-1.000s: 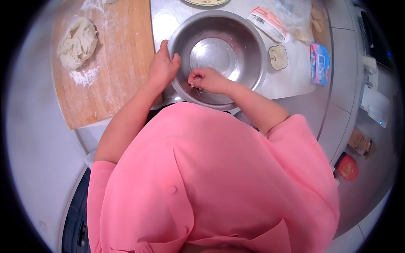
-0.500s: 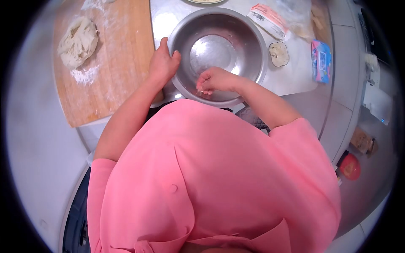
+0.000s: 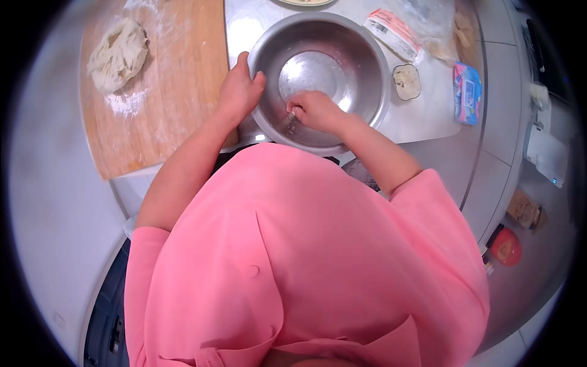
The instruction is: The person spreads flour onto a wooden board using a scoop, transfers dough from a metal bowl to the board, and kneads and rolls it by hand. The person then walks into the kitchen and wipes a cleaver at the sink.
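A wide metal bowl (image 3: 361, 61) stands on the counter. My left hand (image 3: 241, 90) grips its left rim, thumb up on the near side and the other fingers partly hidden. Inside the bowl, low on the near left, is my right hand (image 3: 313, 111), its fingers pinched together at the wall. A small whitish bit shows at those fingertips, too small to name. Little pale specks lie on the metal beneath them. Left of the bowl, a lump of dough (image 3: 118, 56) rests on the floured wooden board (image 3: 177, 92).
Right of the bowl are a small dish with pale contents (image 3: 406, 82), a red-and-white packet (image 3: 393, 33), a clear plastic bag (image 3: 431, 21) and a blue-and-pink pack (image 3: 467, 93). A plate edge (image 3: 304, 2) shows beyond the bowl.
My right hand has moved from the bowl's near left wall rightward, then slightly up and away from me, still pinched. My left hand has stayed on the rim.
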